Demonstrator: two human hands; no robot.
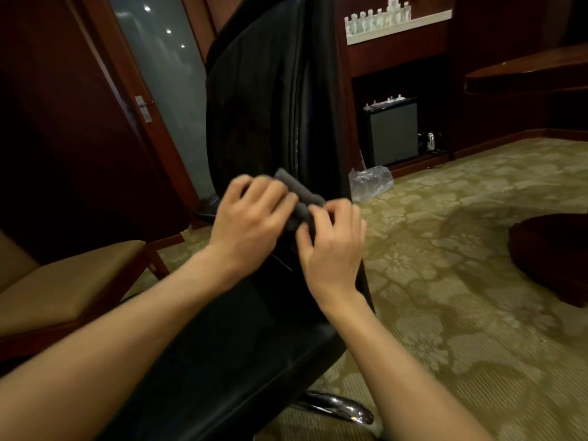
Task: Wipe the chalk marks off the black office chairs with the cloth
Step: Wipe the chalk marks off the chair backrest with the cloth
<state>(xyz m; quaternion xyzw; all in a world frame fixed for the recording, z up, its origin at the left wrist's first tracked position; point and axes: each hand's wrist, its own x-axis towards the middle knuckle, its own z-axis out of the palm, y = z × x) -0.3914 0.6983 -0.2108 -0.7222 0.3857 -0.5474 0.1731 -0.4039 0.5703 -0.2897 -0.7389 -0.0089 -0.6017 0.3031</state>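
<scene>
- Cloth (297, 198): dark grey, folded or bunched into a thick wad; held between both hands in front of the lower backrest of the black office chair, near the crease where back meets seat. Whether it touches the upholstery cannot be told.
- Left hand (251, 218): back of the hand to the camera, fingers (273, 194) curled over the left part of the cloth and closed on it; forearm bare, reaching in from the lower left.
- Right hand (332, 246): fingers (324, 214) bent and pinching the right end of the cloth, thumb tucked below; forearm bare, reaching in from the lower right.
- Black office chair (254, 90): tall padded back with a vertical seam along its right edge, glossy black seat under both forearms. No chalk marks can be made out on the dark surface; the picture is blurred.
- Chrome base leg (337, 405): curved, shiny, showing beneath the seat on the carpet.
- Carpet (461, 281): olive-gold with a pale floral pattern, covering the floor.
- Tan chair (63, 281): cushioned seat in a dark wooden frame, left of the black chair.
- Door (159, 90): frosted glass panel in a reddish wooden frame, metal handle plate, behind and left of the backrest.
- Plastic bag (370, 183): clear, crumpled, on the carpet just right of the backrest.
- Small black cabinet (393, 133): set in a dark wooden wall recess, beyond the bag.
- Round dark wooden table (553, 253): partly in view at the right edge.
</scene>
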